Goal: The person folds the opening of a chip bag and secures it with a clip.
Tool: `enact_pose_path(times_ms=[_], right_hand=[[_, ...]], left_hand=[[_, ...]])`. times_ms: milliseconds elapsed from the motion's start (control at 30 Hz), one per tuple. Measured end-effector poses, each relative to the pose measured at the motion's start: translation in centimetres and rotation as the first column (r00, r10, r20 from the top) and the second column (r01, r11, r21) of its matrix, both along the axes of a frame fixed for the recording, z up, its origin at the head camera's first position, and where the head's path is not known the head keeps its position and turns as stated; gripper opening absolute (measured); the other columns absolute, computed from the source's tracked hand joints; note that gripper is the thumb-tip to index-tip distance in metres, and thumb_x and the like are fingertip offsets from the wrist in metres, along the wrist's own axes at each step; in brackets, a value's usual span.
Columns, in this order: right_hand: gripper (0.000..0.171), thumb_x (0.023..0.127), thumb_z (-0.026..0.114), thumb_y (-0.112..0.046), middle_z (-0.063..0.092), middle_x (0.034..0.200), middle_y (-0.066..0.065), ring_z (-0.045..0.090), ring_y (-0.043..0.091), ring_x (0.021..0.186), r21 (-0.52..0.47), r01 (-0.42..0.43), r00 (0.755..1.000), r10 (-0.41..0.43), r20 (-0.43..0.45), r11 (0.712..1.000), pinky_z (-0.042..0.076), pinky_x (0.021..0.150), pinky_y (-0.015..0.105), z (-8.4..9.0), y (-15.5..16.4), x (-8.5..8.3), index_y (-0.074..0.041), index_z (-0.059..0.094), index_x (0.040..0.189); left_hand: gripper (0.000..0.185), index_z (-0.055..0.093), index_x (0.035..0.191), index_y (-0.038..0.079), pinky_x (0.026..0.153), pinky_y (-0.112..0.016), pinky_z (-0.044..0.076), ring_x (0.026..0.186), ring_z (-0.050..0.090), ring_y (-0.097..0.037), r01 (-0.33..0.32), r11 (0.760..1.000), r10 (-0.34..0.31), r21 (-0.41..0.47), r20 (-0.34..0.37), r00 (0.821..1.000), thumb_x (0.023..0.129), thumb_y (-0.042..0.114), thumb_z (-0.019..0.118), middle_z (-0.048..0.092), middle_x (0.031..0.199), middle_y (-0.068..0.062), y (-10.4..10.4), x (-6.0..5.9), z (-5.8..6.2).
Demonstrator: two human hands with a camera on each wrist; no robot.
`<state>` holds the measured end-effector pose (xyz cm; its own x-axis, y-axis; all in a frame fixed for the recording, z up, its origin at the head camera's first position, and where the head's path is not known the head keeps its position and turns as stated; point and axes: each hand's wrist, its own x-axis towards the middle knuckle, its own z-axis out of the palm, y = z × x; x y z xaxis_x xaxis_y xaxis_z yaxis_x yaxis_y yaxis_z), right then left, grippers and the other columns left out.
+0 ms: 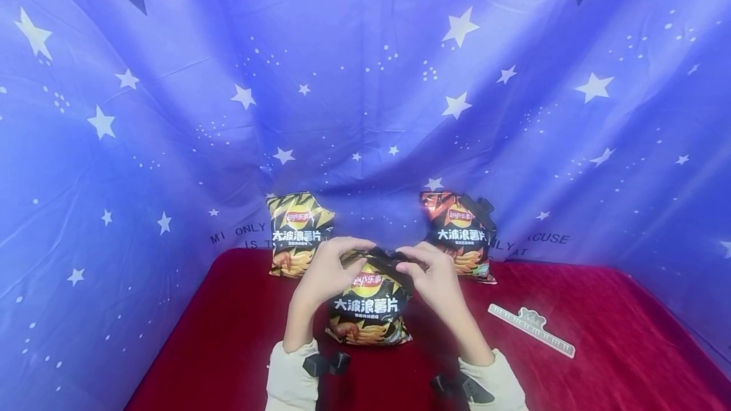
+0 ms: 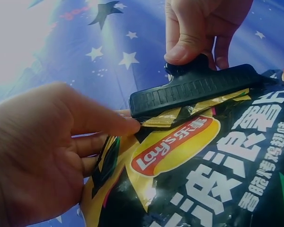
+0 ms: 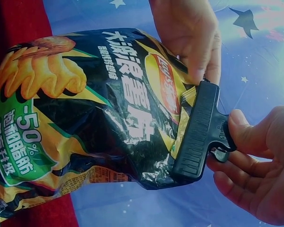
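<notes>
A black and yellow Lay's chip bag (image 1: 368, 316) stands upright at the front middle, its top folded over. A wide black bag clip (image 2: 194, 87) lies across that folded top, its long jaw along the fold. My left hand (image 1: 331, 271) pinches the folded top beside one end of the clip, thumb in front and fingers behind, as the left wrist view shows. In the right wrist view my right hand (image 3: 267, 163) holds the clip's handle between thumb and fingers.
Behind stand another yellow and black chip bag (image 1: 298, 236) at left and a red and black one (image 1: 457, 233) at right, with a black clip (image 1: 480, 209) at its top corner. A long white clip (image 1: 532, 327) lies on the red tablecloth (image 1: 217, 341). A starry blue curtain (image 1: 365, 81) surrounds the table.
</notes>
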<state>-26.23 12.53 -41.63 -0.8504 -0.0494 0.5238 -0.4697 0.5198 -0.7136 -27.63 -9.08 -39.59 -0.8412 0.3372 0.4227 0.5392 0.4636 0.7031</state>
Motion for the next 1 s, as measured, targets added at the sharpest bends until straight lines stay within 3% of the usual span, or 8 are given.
enact_pose_path(times_ms=[267,533,767,1000], right_hand=[[0.024,0.080,0.081,0.002,0.070,0.081,0.003,0.055,0.012,0.072,0.005,-0.013,1.000,0.013,-0.010,1.000,0.047,0.065,0.022,-0.02,0.03,0.02,-0.004,0.080,0.103],[0.025,0.080,0.081,0.002,0.067,0.078,0.002,0.052,0.009,0.070,0.029,-0.028,0.999,0.029,-0.026,0.999,0.045,0.063,0.021,-0.02,0.07,0.00,-0.005,0.080,0.104],[0.025,0.081,0.081,0.001,0.068,0.080,0.003,0.054,0.011,0.072,0.033,-0.034,0.999,0.034,-0.002,0.999,0.047,0.065,0.022,-0.07,0.13,-0.03,-0.004,0.080,0.106],[0.025,0.083,0.080,-0.001,0.070,0.083,0.002,0.055,0.011,0.075,0.039,-0.049,0.999,0.048,0.002,0.998,0.048,0.066,0.022,-0.01,0.13,0.02,-0.006,0.080,0.107]], left_hand=[[0.032,0.075,0.119,0.009,0.102,-0.042,0.055,0.112,0.070,-0.022,0.034,0.999,-0.034,0.008,0.005,0.999,0.086,0.008,0.076,0.077,0.115,-0.005,-0.20,0.02,0.03],[0.026,0.076,0.114,0.007,0.100,-0.040,0.056,0.109,0.072,-0.021,0.002,1.000,-0.002,0.001,-0.021,1.000,0.088,0.007,0.077,0.078,0.111,-0.006,0.15,0.05,0.06],[0.020,0.078,0.108,0.009,0.094,-0.036,0.058,0.101,0.072,-0.018,-0.038,0.999,0.038,0.033,-0.001,0.999,0.088,0.003,0.077,0.079,0.104,-0.004,0.65,-0.02,-0.06],[0.020,0.077,0.103,0.009,0.091,-0.035,0.060,0.096,0.073,-0.017,-0.039,0.997,0.038,0.060,0.031,0.999,0.087,-0.002,0.076,0.078,0.099,-0.004,0.73,-0.01,-0.12]])
